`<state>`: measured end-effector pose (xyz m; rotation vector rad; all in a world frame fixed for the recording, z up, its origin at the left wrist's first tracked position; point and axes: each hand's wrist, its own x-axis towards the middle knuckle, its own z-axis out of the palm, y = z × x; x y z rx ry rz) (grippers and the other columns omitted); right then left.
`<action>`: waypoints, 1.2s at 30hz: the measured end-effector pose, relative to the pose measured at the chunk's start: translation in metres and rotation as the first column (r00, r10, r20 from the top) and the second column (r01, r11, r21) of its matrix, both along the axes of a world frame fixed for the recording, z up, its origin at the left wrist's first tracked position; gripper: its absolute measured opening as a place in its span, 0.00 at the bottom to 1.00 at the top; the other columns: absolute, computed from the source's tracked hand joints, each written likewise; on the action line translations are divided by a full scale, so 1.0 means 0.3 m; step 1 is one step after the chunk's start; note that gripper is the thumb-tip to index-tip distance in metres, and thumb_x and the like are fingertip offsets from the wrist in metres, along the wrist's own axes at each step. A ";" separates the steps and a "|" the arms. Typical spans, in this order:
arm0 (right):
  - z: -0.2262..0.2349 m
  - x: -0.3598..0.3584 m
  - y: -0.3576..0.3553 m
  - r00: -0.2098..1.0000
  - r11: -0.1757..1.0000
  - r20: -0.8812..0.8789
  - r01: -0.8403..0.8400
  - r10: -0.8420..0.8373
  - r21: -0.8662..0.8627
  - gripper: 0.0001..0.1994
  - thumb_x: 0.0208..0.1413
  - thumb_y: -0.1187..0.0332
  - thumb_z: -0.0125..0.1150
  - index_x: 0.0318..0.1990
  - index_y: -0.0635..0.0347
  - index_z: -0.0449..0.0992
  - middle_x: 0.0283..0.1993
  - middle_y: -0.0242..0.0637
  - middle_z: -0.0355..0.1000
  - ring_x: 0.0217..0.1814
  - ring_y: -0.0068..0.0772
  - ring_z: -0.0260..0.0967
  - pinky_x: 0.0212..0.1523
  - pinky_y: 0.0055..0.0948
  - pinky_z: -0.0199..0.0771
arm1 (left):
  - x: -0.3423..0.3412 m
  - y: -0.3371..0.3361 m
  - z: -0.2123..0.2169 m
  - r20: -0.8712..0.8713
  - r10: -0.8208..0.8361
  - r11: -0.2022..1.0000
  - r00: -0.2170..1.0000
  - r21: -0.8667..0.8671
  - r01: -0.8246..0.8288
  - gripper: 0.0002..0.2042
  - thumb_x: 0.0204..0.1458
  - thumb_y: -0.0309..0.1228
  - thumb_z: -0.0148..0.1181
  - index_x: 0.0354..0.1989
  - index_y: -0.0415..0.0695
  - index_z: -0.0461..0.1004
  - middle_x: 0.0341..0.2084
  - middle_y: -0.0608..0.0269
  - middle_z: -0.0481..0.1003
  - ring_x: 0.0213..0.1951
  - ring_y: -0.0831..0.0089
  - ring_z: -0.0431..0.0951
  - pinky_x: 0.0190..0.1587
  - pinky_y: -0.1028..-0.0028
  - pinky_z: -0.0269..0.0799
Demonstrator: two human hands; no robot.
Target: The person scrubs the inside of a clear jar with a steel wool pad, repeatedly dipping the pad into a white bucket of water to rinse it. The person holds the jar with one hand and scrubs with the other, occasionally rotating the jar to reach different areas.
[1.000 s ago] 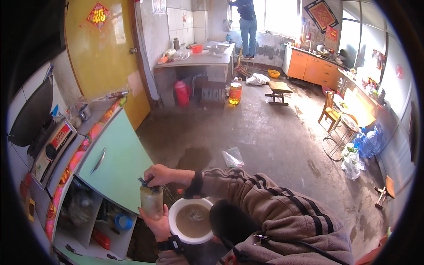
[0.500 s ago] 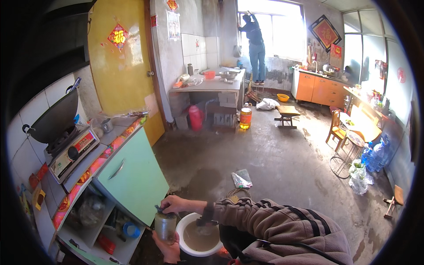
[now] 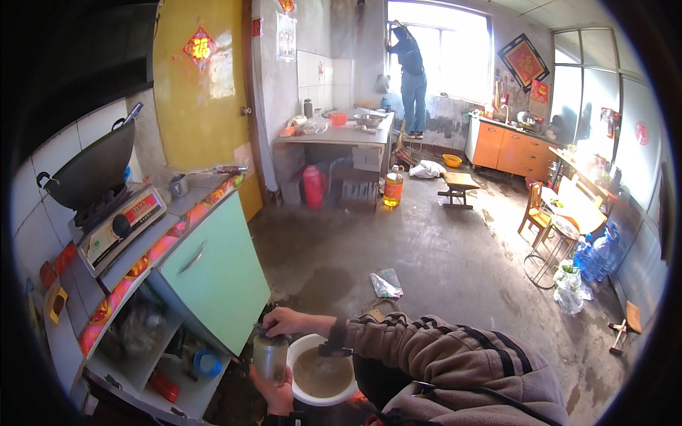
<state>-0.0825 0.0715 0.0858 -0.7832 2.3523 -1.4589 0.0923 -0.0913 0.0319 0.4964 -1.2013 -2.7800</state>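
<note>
Cloudy jar point(image 3: 271, 363) sits roughly upright in the left hand point(image 3: 273, 392), between the lower corner of the green cabinet door point(image 3: 213, 270) and the left rim of the white basin point(image 3: 320, 400). The left fingers curl around its lower side; the fingers of the right hand point(image 3: 284, 321) pinch a dark wad point(image 3: 260, 331) at its mouth. If its wall is wet, a hard tug on the wad could twist it free and drop it onto the floor point(image 3: 327, 245).

A home kitchen: a large black metal wok point(image 3: 96, 170) stands on a silver gas stove point(image 3: 135, 226) near the tiled grey counter's point(image 3: 168, 241) front edge; orange-fronted cabinets point(image 3: 508, 149) sit beneath the far dark worktop's edge.
</note>
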 end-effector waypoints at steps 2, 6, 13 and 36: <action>-0.031 -0.008 0.003 0.998 0.995 0.039 0.048 -0.052 0.084 0.13 0.57 0.63 0.77 0.43 0.62 0.84 0.34 0.36 0.82 0.36 0.28 0.77 0.39 0.36 0.80 | -0.016 -0.002 -0.025 0.014 -0.006 1.000 1.000 -0.009 0.007 0.32 0.60 0.67 0.64 0.65 0.61 0.75 0.58 0.71 0.75 0.55 0.71 0.76 0.51 0.62 0.77; -0.042 0.003 0.018 0.992 0.992 -0.113 0.061 -0.048 0.112 0.14 0.56 0.63 0.78 0.43 0.62 0.84 0.34 0.41 0.81 0.37 0.35 0.79 0.41 0.39 0.80 | -0.056 0.007 -0.052 0.031 -0.033 0.998 0.999 0.054 0.031 0.31 0.62 0.66 0.63 0.65 0.61 0.75 0.59 0.71 0.75 0.55 0.70 0.76 0.51 0.62 0.76; -0.043 0.008 0.103 0.953 0.995 -0.301 0.053 -0.026 0.083 0.12 0.53 0.66 0.79 0.42 0.60 0.85 0.38 0.44 0.80 0.39 0.44 0.80 0.44 0.43 0.82 | -0.154 0.060 -0.171 -0.115 0.067 0.828 0.991 -0.547 -0.119 0.26 0.68 0.56 0.60 0.70 0.62 0.71 0.64 0.66 0.74 0.60 0.58 0.74 0.52 0.55 0.76; -0.119 -0.046 0.122 0.896 0.987 -0.415 0.137 -0.158 -0.082 0.09 0.55 0.72 0.72 0.43 0.61 0.84 0.42 0.43 0.79 0.43 0.52 0.82 0.44 0.43 0.83 | -0.312 0.039 -0.276 0.042 -0.111 0.978 0.993 0.183 0.102 0.27 0.69 0.59 0.57 0.67 0.56 0.75 0.60 0.67 0.80 0.59 0.64 0.81 0.56 0.56 0.80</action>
